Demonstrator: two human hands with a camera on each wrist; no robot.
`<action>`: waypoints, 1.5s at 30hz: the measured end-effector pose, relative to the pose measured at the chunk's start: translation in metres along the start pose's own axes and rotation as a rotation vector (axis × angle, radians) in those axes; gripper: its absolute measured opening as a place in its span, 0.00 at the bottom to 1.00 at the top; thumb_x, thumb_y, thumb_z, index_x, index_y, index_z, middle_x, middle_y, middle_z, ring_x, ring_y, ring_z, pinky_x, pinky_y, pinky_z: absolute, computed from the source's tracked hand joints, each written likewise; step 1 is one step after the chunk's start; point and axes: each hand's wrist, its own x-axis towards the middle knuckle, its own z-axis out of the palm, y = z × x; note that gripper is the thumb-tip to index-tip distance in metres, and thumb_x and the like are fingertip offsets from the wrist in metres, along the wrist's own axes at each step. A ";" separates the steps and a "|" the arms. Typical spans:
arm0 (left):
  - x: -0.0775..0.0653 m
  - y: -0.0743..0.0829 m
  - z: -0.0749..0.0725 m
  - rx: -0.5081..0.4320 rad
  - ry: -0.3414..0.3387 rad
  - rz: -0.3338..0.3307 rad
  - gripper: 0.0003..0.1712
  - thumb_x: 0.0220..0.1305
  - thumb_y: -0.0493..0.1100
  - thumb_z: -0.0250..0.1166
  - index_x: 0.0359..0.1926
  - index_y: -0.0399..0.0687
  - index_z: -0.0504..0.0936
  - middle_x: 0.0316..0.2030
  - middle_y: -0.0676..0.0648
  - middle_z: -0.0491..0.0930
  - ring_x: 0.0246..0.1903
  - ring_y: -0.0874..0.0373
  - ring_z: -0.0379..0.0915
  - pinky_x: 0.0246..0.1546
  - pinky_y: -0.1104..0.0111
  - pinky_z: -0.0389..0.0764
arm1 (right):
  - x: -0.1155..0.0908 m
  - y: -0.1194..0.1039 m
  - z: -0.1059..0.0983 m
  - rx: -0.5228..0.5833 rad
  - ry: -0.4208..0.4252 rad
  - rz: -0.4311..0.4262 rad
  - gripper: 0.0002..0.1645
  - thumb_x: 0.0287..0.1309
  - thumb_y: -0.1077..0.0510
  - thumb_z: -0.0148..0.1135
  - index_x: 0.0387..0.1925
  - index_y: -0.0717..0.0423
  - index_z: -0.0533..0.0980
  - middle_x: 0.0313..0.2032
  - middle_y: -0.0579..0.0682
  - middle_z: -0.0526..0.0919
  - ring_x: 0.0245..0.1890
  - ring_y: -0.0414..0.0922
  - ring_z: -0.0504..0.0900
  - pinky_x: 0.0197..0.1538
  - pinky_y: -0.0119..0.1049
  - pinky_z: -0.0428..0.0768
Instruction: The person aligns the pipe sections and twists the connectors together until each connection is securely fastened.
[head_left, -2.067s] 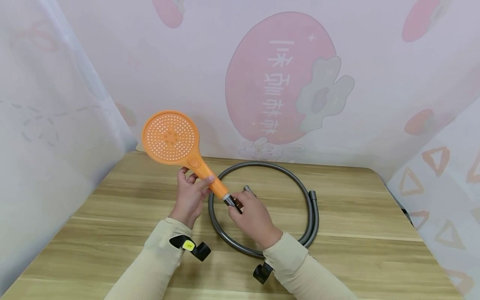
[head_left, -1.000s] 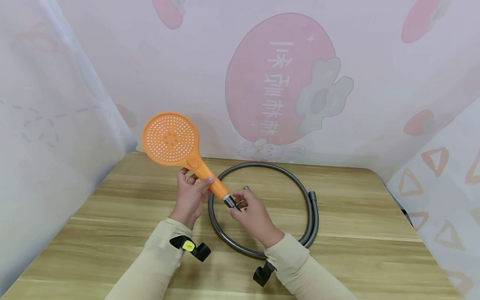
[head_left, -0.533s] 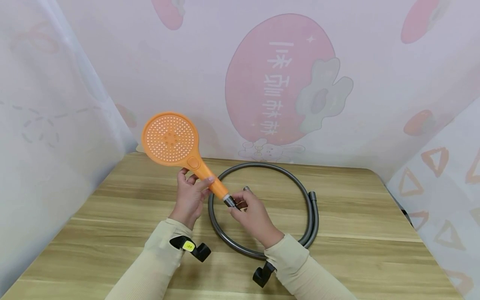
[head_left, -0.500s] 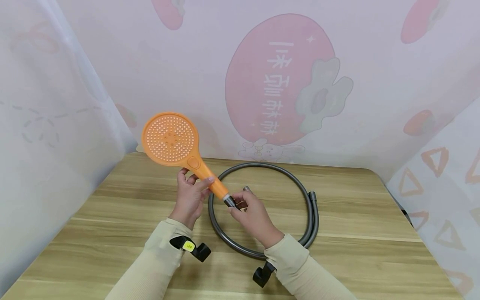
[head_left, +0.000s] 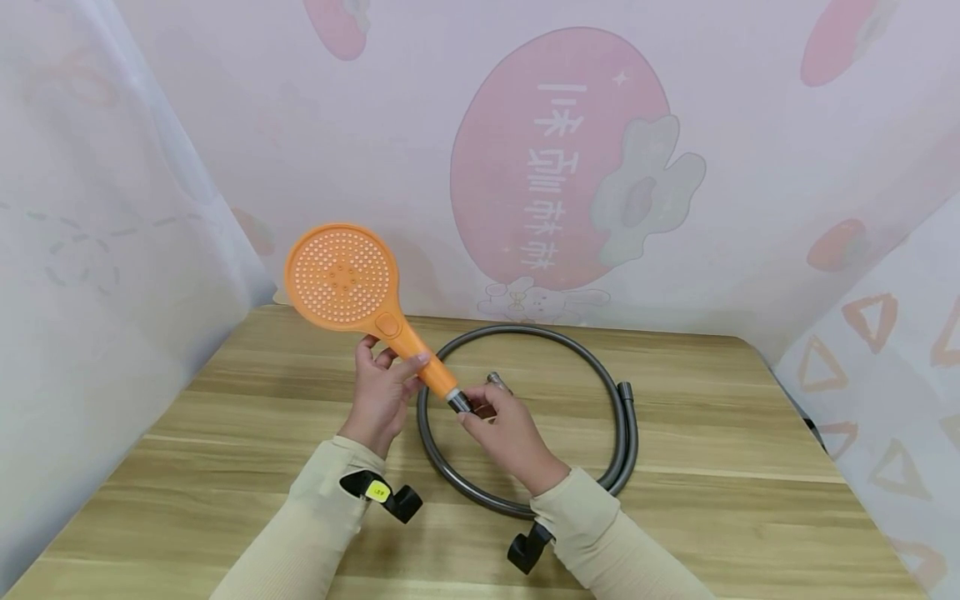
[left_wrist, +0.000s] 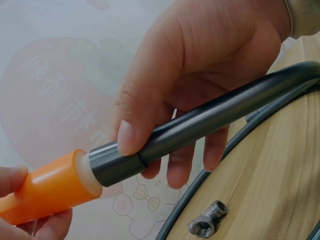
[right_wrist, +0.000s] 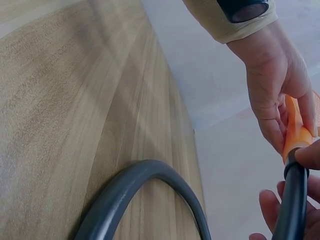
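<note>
An orange shower head is held up above the table, its nozzle face toward the head camera. My left hand grips its handle, thumb on the front and fingers behind. Against the handle's end sits the dark grey connector of a shower hose, with a whitish ring showing between them. My right hand pinches the connector between thumb and fingers. In the left wrist view the thumb lies on the connector's edge, and the other fingers reach beneath the hose.
The rest of the hose lies in a wide loop on the wooden table, its other end on the right side. A small metal T-shaped fitting lies inside the loop, behind the right hand. A printed cloth backdrop rises behind the table.
The right thumb and fingers have shifted slightly around the connector, and more of the metal fitting shows behind them. The left hand and shower head have stayed nearly still.
</note>
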 end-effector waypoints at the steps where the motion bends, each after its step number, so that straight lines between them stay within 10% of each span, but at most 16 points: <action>1: 0.000 0.000 0.000 -0.004 -0.001 0.000 0.45 0.61 0.24 0.59 0.67 0.56 0.44 0.50 0.46 0.64 0.48 0.52 0.71 0.42 0.65 0.80 | 0.000 0.000 0.000 0.001 -0.004 0.007 0.15 0.62 0.60 0.62 0.50 0.57 0.78 0.40 0.49 0.81 0.41 0.44 0.78 0.43 0.38 0.79; 25: 0.000 0.000 0.000 0.004 -0.003 0.005 0.45 0.61 0.24 0.59 0.68 0.55 0.43 0.51 0.46 0.63 0.48 0.52 0.71 0.41 0.66 0.80 | 0.001 -0.001 -0.002 -0.024 -0.061 0.073 0.19 0.66 0.56 0.56 0.55 0.58 0.76 0.43 0.50 0.81 0.43 0.45 0.77 0.39 0.37 0.78; 45: -0.002 0.000 0.001 0.005 0.003 0.005 0.44 0.61 0.24 0.59 0.67 0.56 0.44 0.50 0.46 0.64 0.47 0.52 0.72 0.40 0.66 0.80 | -0.001 0.002 0.000 -0.031 0.017 -0.018 0.24 0.54 0.59 0.70 0.53 0.59 0.75 0.44 0.50 0.78 0.44 0.47 0.78 0.49 0.48 0.77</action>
